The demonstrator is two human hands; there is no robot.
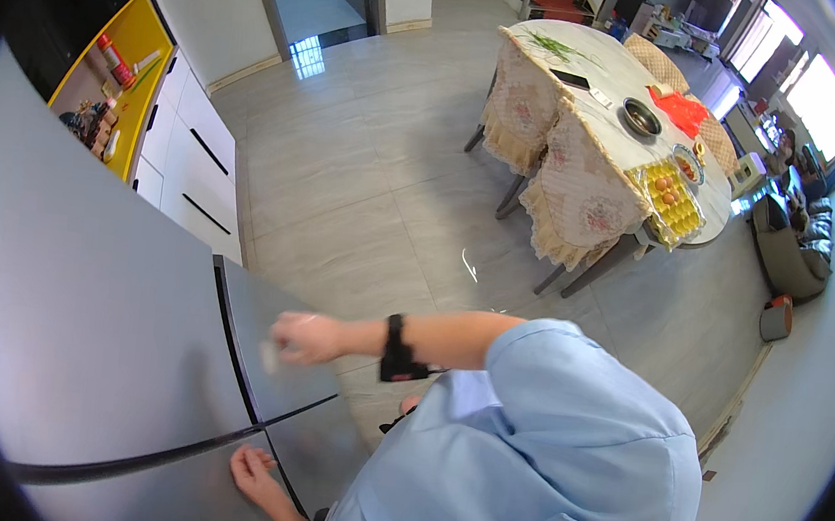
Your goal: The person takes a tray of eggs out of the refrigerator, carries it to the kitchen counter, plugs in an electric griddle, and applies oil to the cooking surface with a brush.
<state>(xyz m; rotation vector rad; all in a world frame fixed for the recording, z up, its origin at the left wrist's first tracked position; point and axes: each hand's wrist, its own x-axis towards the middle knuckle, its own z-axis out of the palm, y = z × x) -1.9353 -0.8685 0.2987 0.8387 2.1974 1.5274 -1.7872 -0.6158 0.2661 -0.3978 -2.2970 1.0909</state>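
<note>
In front of me stands a grey multi-door refrigerator (94,335) with dark gaps between its doors. My right hand (308,338) is blurred and closed, held before the upper right door (266,306). A small pale thing (270,358) shows at its fingers, too smeared to name. A black band with a box-like device (401,357) sits on that forearm. Lower down, my left hand (254,469) is at the lower left door (169,493), its bent fingers near the vertical gap. Whether those fingers grip the door edge is unclear.
A dining table (603,60) bears an egg tray (668,202), a metal bowl (641,118), a red plastic bag (679,111) and green stalks (551,45). Fabric-covered chairs (582,193) line it. White cabinets (193,163) with a yellow niche (135,101) adjoin the refrigerator. A person (786,149) sits far off.
</note>
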